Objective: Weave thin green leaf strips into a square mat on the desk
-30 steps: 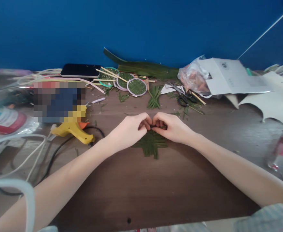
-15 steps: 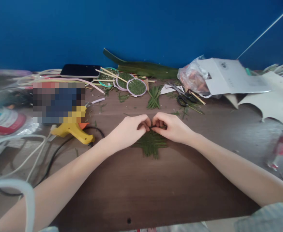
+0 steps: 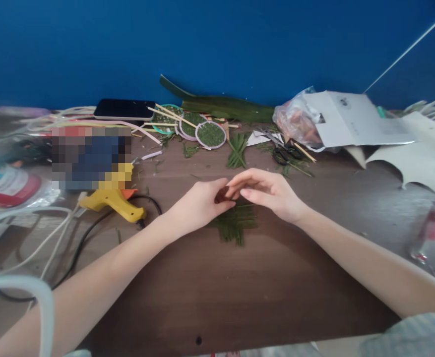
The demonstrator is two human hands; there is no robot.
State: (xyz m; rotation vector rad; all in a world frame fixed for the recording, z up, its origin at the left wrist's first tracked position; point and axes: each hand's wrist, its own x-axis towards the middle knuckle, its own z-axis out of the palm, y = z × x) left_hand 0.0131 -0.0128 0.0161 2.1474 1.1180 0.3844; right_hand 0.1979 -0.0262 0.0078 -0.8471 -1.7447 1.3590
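Observation:
A small woven mat of green leaf strips (image 3: 235,225) lies on the brown table, its far part hidden under my hands. My left hand (image 3: 200,203) is at its far left edge, fingers curled and the thumb over the leaf strips; whatever lies between them is hidden. Over the far right side, my right hand (image 3: 275,196) has its fingers stretched leftward and the thumb apart, holding nothing visible. Its fingertips meet or overlap those of my left hand. Beyond the hands rests a crossed bundle of leaf strips (image 3: 236,151).
Left are a yellow glue gun (image 3: 113,202) with a black cord and a phone (image 3: 124,108). Purple-rimmed discs (image 3: 210,135), a long leaf (image 3: 232,106) and scissors (image 3: 282,148) lie along the back. Cut white card (image 3: 362,121) and a plastic bag (image 3: 299,119) sit at right.
My right hand has loosened from a pinch, its fingers now straightened and its thumb apart. The left hand stays nearly in place, its thumb slightly lower. The leaf mat has hardly shifted.

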